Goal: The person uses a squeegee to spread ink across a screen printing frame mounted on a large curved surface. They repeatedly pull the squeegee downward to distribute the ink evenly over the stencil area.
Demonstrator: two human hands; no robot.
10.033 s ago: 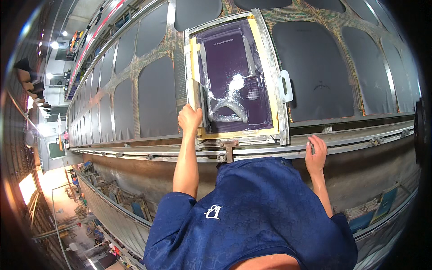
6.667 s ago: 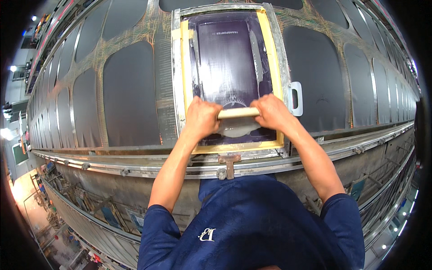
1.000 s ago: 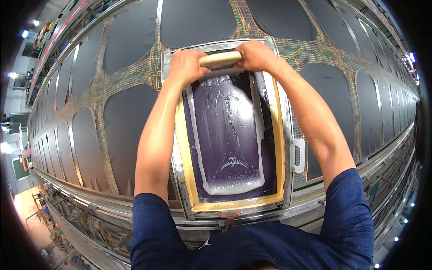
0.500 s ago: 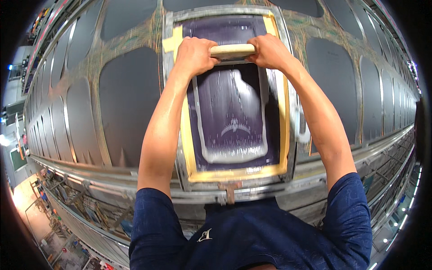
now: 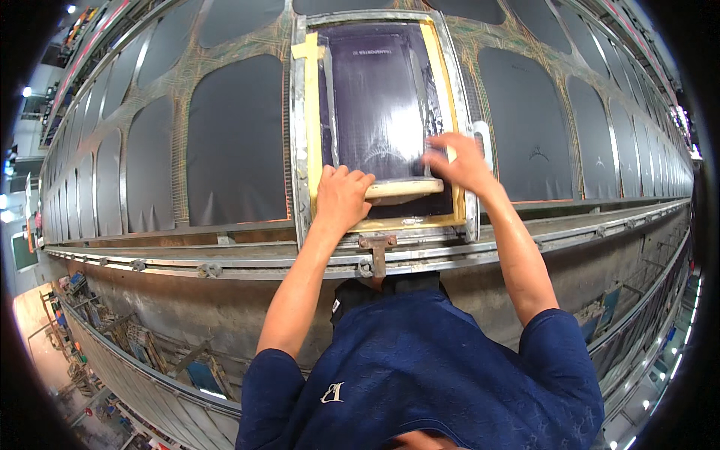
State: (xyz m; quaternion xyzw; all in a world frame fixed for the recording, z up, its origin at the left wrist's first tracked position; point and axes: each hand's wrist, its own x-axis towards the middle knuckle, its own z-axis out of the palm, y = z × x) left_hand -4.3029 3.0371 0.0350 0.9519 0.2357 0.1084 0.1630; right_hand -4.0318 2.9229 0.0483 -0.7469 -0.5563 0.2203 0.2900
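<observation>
A screen-printing frame lies on the long table in front of me, its dark purple mesh edged with yellow tape. Near the frame's close end, a squeegee with a pale wooden handle lies across the mesh. My left hand is wrapped round the handle's left end. Slightly blurred, my right hand hovers above the right end, off the handle, with thumb and fingers apart. Lines of whitish ink show along the mesh's sides, and a pale crown-like mark sits ahead of the squeegee.
Rows of dark rounded panels cover the table on both sides. A metal rail runs along the near edge, with a rusty bracket below the frame. A white handle stands at the frame's right side.
The squeegee has come from the far part of the screen down to its near end. My right hand has let go of the handle; my left has kept its hold.
</observation>
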